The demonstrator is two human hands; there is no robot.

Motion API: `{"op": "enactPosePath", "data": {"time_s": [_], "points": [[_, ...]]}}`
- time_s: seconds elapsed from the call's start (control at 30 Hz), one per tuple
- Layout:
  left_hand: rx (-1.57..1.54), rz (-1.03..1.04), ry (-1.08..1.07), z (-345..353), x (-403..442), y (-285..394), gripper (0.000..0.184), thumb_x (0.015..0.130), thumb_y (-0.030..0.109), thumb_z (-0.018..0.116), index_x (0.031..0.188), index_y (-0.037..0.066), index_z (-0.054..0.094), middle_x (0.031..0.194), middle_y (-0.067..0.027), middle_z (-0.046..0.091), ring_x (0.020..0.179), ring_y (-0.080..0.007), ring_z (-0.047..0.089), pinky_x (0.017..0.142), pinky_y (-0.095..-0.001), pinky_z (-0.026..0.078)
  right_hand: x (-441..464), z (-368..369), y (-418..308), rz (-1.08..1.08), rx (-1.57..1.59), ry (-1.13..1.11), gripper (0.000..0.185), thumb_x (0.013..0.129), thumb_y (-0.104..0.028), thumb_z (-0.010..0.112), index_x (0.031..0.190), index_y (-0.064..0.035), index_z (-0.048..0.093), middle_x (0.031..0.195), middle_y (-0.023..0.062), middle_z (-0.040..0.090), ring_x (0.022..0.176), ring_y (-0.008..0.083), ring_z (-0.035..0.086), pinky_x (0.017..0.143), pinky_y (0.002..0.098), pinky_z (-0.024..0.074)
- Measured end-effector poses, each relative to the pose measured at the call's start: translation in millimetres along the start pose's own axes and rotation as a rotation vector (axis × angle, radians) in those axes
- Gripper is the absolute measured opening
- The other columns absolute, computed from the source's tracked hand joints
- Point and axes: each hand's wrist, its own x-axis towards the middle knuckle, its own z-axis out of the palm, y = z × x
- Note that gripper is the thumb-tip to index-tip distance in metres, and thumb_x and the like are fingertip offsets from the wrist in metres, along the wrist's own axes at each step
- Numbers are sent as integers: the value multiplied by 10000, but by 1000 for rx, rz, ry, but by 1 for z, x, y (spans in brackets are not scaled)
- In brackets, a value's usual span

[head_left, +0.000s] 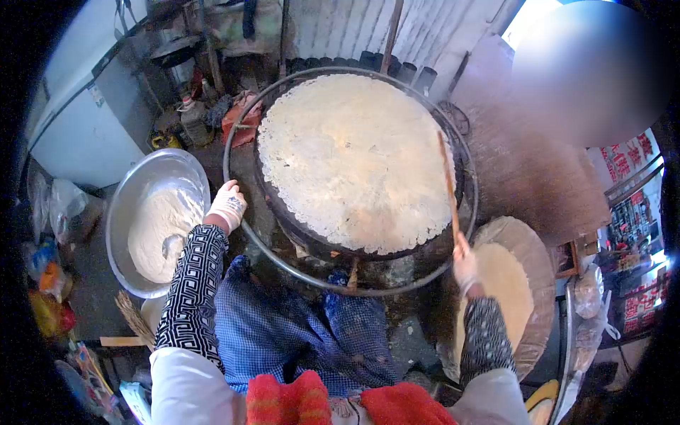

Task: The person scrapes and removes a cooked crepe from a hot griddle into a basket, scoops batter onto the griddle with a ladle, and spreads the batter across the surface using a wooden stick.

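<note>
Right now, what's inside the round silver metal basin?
Pale, thick batter and a metal utensil. Batter covers the bottom of the basin; a black patterned sleeve hides some rim.

A round blur hides the upper right. The right sleeve covers part of the pale flatbread. Whether the left hand grips the metal ring cannot be told. The bottom edge cuts off the red scarf.
</note>
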Motion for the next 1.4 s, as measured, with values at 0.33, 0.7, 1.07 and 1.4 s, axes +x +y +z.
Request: {"op": "enactPosePath", "data": {"time_s": [0.33, 0.7, 1.07, 1.4], "points": [[-563, -127, -12, -226, -82, 152, 127, 808, 212, 621, 738, 172, 720, 661, -32, 666, 675, -223, 649, 628, -413, 469, -266, 110, -106, -250, 932, -790, 614, 863, -34, 651, 1436, -75, 437, 1183, 116, 645, 953, 176, 637, 794, 281, 522], [-1469, -592, 526, -207, -167, 290, 384, 779, 311, 644, 1063, 59, 584, 1048, -99, 589, 1036, -286, 569, 913, -418, 451, -275, 73, -198, -855, 260, -1592, 351, 897, -164, 572, 1221, -33, 530, 1103, 141, 660, 938, 230, 646, 842, 325, 509], [-1691, -495, 327, -199, -168, 296, 359, 803, 312, 624, 1058, 61, 593, 1070, -122, 579, 1051, -295, 555, 904, -421, 451, -427, 273, -369, -570, -101, -2105, 673, 1013, -540, 294, 1459, -39, 349, 1176, 153, 648, 979, 252, 661, 877, 375, 523], [-1696, -480, 228, -189, -176, 294, 338, 825, 312, 605, 1053, 63, 601, 1091, -142, 569, 1065, -304, 542, 897, -424, 451, -412, 192, -378, -592, 954, -2056, 438, 1029, -396, 378, 995, -12, 586, 798, 111, 619, 718, 205, 620, 684, 322, 521]]}}
